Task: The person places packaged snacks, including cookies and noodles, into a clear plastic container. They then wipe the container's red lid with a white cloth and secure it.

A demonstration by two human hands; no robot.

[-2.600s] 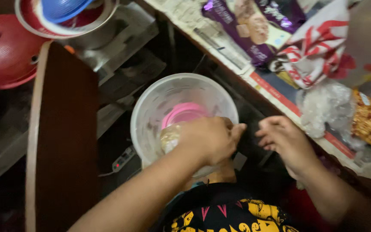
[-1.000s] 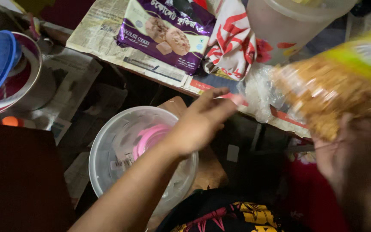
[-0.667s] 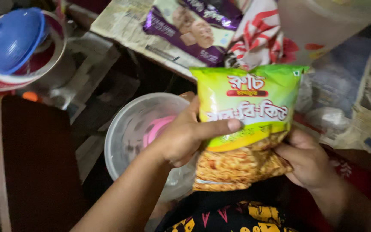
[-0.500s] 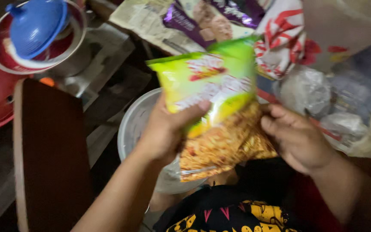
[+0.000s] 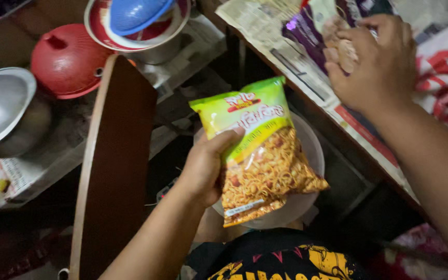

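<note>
Left hand [image 5: 201, 168] grips the green snack bag [image 5: 257, 150] over the clear tub [image 5: 307, 171]; right hand [image 5: 377, 62] lies spread on the purple cookie pack [image 5: 307, 31].

Best keep the bag pinched firmly, upright and steady above the tub, while the other hand takes the pack flat off the tabletop [image 5: 307, 83].

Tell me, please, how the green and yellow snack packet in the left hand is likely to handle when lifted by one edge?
The snack packet looks like thin glossy film, so it would probably flex and could slip. The left hand holds it alone by one side, which suggests it is light for its size. The thin fried strands showing through the clear lower part would likely crush if squeezed.
</note>
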